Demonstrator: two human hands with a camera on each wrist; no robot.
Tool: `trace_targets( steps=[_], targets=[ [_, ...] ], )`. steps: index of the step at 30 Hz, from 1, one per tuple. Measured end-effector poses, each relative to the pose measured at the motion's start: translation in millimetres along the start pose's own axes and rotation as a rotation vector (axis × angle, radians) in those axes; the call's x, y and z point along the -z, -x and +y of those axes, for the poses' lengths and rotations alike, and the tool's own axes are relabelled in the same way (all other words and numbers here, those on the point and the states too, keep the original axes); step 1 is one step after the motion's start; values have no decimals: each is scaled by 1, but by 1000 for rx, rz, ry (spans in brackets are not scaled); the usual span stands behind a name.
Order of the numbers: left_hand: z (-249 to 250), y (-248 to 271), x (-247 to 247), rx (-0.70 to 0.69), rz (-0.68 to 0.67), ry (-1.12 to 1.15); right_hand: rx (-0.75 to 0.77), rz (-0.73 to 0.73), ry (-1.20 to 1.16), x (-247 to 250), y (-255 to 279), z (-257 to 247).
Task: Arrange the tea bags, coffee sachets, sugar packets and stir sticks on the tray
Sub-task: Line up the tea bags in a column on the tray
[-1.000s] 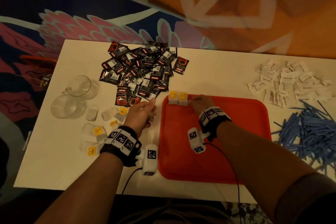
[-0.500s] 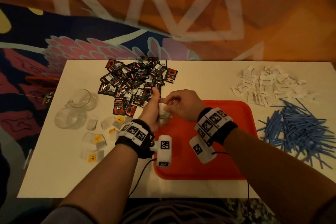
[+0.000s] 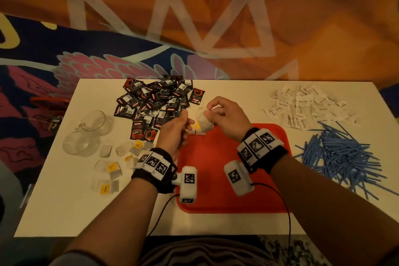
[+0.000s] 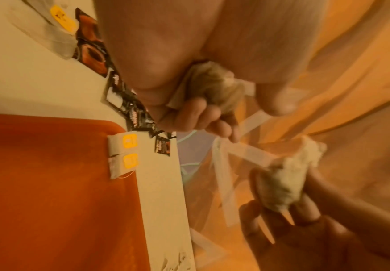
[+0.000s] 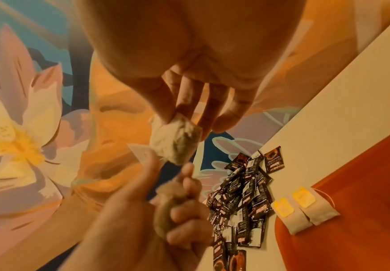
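Pinching a tea bag (image 3: 203,122) between thumb and fingertips, your right hand (image 3: 226,117) holds it in the air over the far left corner of the red tray (image 3: 218,181). Your left hand (image 3: 175,134) is closed in a fist around a second tea bag (image 4: 215,86), just beside the right, above the tray's left edge. Two placed tea bags (image 5: 305,210) with yellow tags lie side by side at the tray's far left corner, overlapping the rim.

On the white table (image 3: 64,211): loose tea bags (image 3: 112,168) left of the tray, coffee sachets (image 3: 157,101) heaped behind them, sugar packets (image 3: 306,106) far right, blue stir sticks (image 3: 341,157) piled right of the tray. Two glass cups (image 3: 86,134) stand near the left edge.
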State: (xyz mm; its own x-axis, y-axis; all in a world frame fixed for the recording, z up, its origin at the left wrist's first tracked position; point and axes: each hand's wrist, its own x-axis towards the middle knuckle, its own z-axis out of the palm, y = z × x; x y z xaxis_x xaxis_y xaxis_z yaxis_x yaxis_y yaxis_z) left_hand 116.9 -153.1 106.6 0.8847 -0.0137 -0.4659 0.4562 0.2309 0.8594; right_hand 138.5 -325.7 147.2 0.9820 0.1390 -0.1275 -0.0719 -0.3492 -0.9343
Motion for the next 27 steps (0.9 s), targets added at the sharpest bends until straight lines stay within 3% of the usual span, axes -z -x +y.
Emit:
trace_targets(
  steps=[3,6,11,16,20,27],
  targets=[
    [13,8,-8,-168,-32,-145,49,30,80,-2,5,-4],
    [23,9,-15,-340,40,-323,77,73,111,-4,10,-4],
    [28,7,-12,-434,38,-457,-32,-36,403,-1,13,9],
    [26,6,-8,-416,10,-447,59,17,161,-6,14,6],
    [20,1,-2,-372,99,-339,-47,-25,194,-13,8,15],
    [8,-7,14,-269,130,-311,-177,-115,-56,-37,9,33]
  ],
)
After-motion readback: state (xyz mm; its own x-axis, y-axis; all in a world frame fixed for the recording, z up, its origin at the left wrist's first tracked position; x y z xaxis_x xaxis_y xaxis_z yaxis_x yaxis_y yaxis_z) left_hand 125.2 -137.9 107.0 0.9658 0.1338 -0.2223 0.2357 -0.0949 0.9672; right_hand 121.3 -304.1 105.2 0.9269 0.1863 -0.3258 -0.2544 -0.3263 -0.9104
